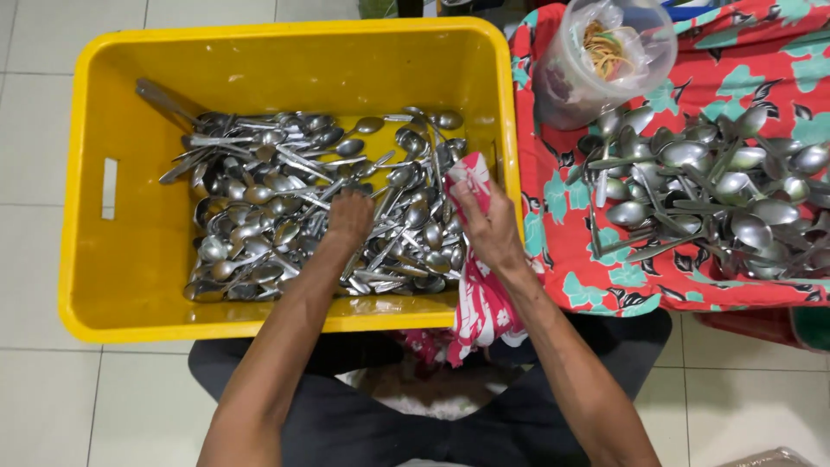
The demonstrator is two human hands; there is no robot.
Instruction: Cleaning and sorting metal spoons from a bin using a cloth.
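Note:
A yellow plastic crate (130, 251) stands on the floor in front of me, holding a heap of several metal spoons (268, 207). My left hand (348, 216) reaches down into the heap, fingers curled among the spoons; what it grips is hidden. Over the crate's right side, my right hand (490, 229) holds a pink and white flowered cloth (484, 303), which hangs down over the near rim. Whether a spoon sits inside the cloth cannot be seen.
To the right, a red cloth with teal flowers (562, 233) bears a pile of spoons (709, 190). A clear plastic tub (596, 60) with rubber bands in it stands at its back. White floor tiles (35, 173) surround the crate.

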